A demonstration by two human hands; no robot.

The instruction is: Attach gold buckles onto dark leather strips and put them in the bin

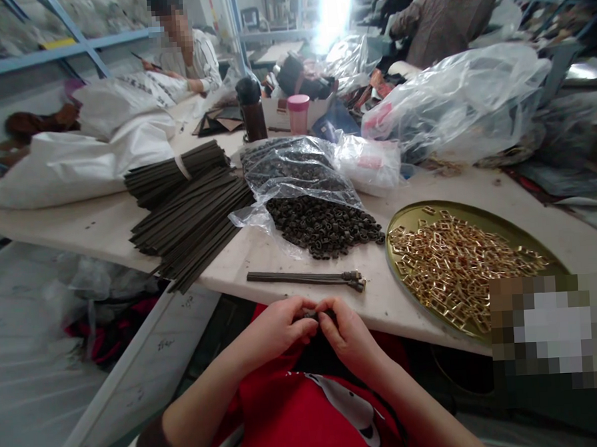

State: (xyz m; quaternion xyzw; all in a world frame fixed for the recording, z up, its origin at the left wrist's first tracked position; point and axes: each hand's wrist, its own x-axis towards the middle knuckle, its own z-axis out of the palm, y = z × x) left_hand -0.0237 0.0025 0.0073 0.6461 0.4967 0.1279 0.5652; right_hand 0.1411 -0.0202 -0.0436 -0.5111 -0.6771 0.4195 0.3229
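Just off the table's front edge, my left hand (286, 327) and my right hand (349, 331) meet, fingertips pinched together. Between them is a small dark piece (310, 315), mostly covered by the fingers, so its exact kind is hidden. Beyond the hands lie a few dark straps (301, 277) side by side, with loops and a bit of gold metal at their right end. Behind these, small dark loops (323, 229) spill from a clear plastic bag (295, 163). To the right, a gold round tray (503, 229) holds many gold buckles (451, 269).
Bundled dark strips (193, 216) lie at the left of the white table (221, 271). Farther back stand a dark bottle (251, 112) and a pink-lidded jar (299, 115). White sacks (95, 161) and clear plastic bags (462, 101) flank them. Other people (200, 58) sit beyond.
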